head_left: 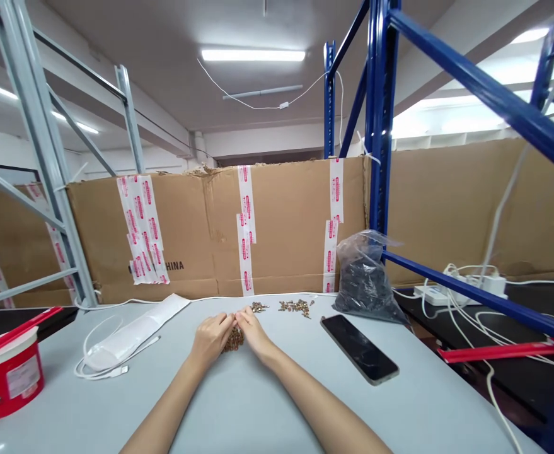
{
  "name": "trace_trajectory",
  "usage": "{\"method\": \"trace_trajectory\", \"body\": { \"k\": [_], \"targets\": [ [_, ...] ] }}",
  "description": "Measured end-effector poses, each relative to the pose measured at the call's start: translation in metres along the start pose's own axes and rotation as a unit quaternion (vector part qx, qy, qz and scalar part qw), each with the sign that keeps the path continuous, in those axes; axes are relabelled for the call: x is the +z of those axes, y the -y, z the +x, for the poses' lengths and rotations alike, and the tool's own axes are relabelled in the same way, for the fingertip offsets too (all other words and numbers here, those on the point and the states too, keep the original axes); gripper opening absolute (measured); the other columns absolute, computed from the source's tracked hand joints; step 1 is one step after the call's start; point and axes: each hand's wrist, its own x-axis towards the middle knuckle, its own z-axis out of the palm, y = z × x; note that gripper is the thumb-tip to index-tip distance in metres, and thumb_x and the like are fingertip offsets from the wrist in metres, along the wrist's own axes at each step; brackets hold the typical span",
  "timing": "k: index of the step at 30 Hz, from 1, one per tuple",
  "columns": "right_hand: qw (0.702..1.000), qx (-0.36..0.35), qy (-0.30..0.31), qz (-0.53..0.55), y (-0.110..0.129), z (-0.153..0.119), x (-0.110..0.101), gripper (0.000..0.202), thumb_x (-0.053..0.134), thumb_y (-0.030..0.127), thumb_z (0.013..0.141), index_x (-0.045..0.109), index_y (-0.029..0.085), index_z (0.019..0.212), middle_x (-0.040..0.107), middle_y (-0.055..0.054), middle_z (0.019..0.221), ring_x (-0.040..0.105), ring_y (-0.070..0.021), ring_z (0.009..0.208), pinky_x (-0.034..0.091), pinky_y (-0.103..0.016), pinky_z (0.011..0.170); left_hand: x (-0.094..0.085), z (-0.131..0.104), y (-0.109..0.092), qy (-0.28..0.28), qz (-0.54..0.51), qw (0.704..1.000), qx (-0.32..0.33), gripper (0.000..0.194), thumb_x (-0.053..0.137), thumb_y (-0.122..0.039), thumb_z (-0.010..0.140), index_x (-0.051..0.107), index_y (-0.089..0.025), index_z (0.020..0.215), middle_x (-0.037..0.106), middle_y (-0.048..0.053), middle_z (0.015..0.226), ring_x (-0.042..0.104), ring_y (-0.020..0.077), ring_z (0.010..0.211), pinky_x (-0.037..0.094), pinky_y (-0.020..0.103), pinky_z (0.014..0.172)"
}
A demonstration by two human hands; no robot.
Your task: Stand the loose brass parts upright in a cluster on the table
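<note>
My left hand [212,337] and my right hand [253,331] meet at the fingertips over the grey table. Both are closed in a pinch; whatever lies between the fingers is too small to make out. Just below and between them is a pile of small copper-coloured parts [234,341]. Behind my right hand sits a small group of brassy parts [258,307], and a wider scatter of similar parts [296,307] lies to its right.
A black phone [359,349] and a clear bag of dark items [365,277] are on the right. To the left are a white packet [135,334], a white cable [98,376] and a red tub [26,378]. Cardboard [286,227] stands behind the grey table [239,410].
</note>
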Motion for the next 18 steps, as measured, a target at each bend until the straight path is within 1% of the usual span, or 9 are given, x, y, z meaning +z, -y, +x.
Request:
{"method": "trace_trajectory", "body": {
  "k": [2,4,7,9,11,13,16,18],
  "targets": [
    [1.000,-0.001,0.007,0.000,-0.001,-0.001,0.000,0.045,0.035,0.057,0.082,0.047,0.019,0.061,0.039,-0.001,0.077,0.040,-0.0143,0.074,0.036,-0.029,0.076,-0.001,0.000,0.000,-0.002,-0.007,1.000,-0.010,0.037,0.025,-0.031,0.093,0.052,-0.019,0.069,0.056,0.001,0.062,0.052,0.0118,0.055,0.034,0.024,0.057],
    [1.000,0.001,0.011,-0.007,-0.002,0.000,0.000,0.047,0.034,0.058,0.082,0.047,0.019,0.060,0.039,-0.001,0.076,0.041,-0.0148,0.075,0.035,-0.030,0.077,0.000,0.001,0.000,0.006,-0.015,1.000,-0.011,0.038,0.024,-0.032,0.093,0.050,-0.019,0.069,0.057,0.001,0.060,0.053,0.0122,0.055,0.034,0.024,0.056],
    [1.000,0.006,0.016,-0.023,-0.003,0.001,-0.005,0.051,0.032,0.061,0.081,0.048,0.019,0.059,0.039,-0.002,0.076,0.041,-0.0153,0.076,0.035,-0.031,0.079,0.002,0.001,-0.001,0.029,-0.037,0.999,-0.014,0.033,0.024,-0.036,0.093,0.051,-0.019,0.088,0.060,0.001,0.065,0.056,0.0141,0.057,0.036,0.024,0.054],
    [0.999,0.006,0.033,-0.029,-0.004,0.002,-0.009,0.053,0.031,0.063,0.081,0.048,0.018,0.059,0.038,-0.002,0.076,0.041,-0.0152,0.076,0.034,-0.031,0.079,0.003,0.002,-0.002,0.047,-0.051,0.997,-0.019,0.032,0.023,-0.036,0.093,0.050,-0.020,0.094,0.061,0.001,0.066,0.057,0.0147,0.058,0.036,0.024,0.053],
    [0.998,0.000,0.049,-0.030,-0.006,0.003,-0.011,0.054,0.030,0.064,0.080,0.048,0.018,0.059,0.038,-0.001,0.075,0.041,-0.0151,0.076,0.035,-0.031,0.078,0.004,0.002,-0.003,0.061,-0.051,0.997,-0.021,0.032,0.021,-0.033,0.093,0.050,-0.021,0.089,0.060,0.000,0.066,0.057,0.0143,0.058,0.036,0.023,0.054],
    [0.999,-0.007,0.048,-0.025,-0.007,0.002,-0.011,0.053,0.030,0.063,0.081,0.048,0.018,0.059,0.039,-0.001,0.075,0.041,-0.0151,0.076,0.035,-0.030,0.077,0.003,0.001,-0.004,0.061,-0.037,0.997,-0.017,0.034,0.019,-0.030,0.093,0.050,-0.021,0.082,0.059,0.001,0.067,0.056,0.0136,0.058,0.036,0.023,0.055],
    [0.999,-0.011,0.035,-0.014,-0.011,0.002,-0.007,0.052,0.031,0.062,0.081,0.048,0.018,0.059,0.040,-0.002,0.075,0.041,-0.0152,0.075,0.037,-0.030,0.075,0.002,0.001,-0.005,0.035,-0.015,0.999,-0.010,0.036,0.020,-0.028,0.093,0.051,-0.021,0.075,0.058,0.001,0.067,0.054,0.0128,0.056,0.036,0.023,0.056],
    [0.999,-0.011,0.031,-0.020,-0.014,0.002,-0.004,0.051,0.032,0.061,0.081,0.048,0.019,0.057,0.041,-0.002,0.075,0.041,-0.0157,0.075,0.037,-0.030,0.076,0.001,0.001,-0.005,0.018,-0.009,1.000,-0.012,0.036,0.022,-0.029,0.092,0.050,-0.021,0.071,0.058,0.001,0.064,0.054,0.0128,0.055,0.036,0.023,0.056]
  ]
}}
